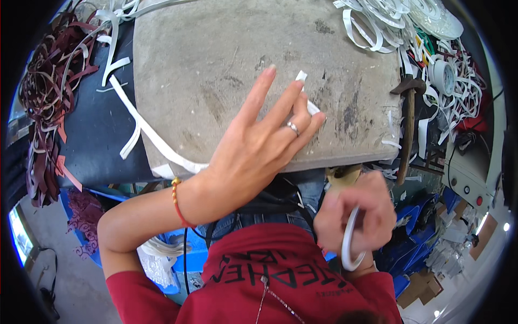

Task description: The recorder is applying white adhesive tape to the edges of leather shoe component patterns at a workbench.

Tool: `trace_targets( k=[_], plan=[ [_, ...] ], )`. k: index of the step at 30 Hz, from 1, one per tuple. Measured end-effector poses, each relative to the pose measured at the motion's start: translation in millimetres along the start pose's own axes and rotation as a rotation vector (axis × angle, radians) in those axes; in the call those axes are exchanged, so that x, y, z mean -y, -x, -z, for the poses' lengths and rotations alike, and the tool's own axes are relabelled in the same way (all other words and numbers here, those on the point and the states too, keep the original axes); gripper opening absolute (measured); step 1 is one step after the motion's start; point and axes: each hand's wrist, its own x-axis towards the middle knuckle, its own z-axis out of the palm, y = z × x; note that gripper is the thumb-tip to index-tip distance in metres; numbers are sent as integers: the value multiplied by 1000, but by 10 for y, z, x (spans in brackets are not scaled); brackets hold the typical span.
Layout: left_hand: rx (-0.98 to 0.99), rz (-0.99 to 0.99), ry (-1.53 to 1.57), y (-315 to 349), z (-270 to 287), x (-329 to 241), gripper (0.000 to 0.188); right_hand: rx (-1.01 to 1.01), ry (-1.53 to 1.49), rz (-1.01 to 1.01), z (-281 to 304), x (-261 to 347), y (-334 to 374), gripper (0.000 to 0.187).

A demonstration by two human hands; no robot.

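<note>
My left hand (259, 135) lies over the front part of a worn grey slab (183, 65), its fingers stretched out and spread. Beneath its fingertips a short piece of white strip (313, 108) shows; the rest of that piece is hidden by the hand. From under my left wrist a long white strip (156, 140) runs off the slab's left edge toward the back. My right hand (359, 210), smeared by motion, is closed in front of the slab at the right. A curved white strip (350, 240) loops down from its fingers.
A hammer (409, 129) with a wooden handle rests along the slab's right edge. Coiled white strips (372, 24) lie at the back right, with a tape roll (443, 75) among scraps. Dark red strips (46, 92) hang at the left. Blue bins (415, 227) stand at the lower right.
</note>
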Motion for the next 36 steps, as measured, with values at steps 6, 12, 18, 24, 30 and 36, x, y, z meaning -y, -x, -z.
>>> trace_targets(
  k=[6, 12, 18, 24, 30, 36],
  plan=[
    [-268, 109, 433, -228, -154, -183, 56, -275, 6, -356, 117, -493, -52, 16],
    [-224, 567, 275, 641, 444, -33, 72, -356, 28, -350, 296, -790, -141, 22],
    [-199, 559, 385, 724, 28, -28, 80, -351, 130, -159, -118, -546, -591, 26],
    [-412, 438, 426, 839, 98, 243, 49, 34, 22, 69, -431, -10, -1034, 29],
    [-365, 631, 234, 1142, 87, 175, 38, 760, -190, -14, -855, 134, -1295, 54],
    [-352, 639, 263, 1190, 16, 131, 42, 998, -245, 81, -1036, -72, -1389, 55]
  ],
)
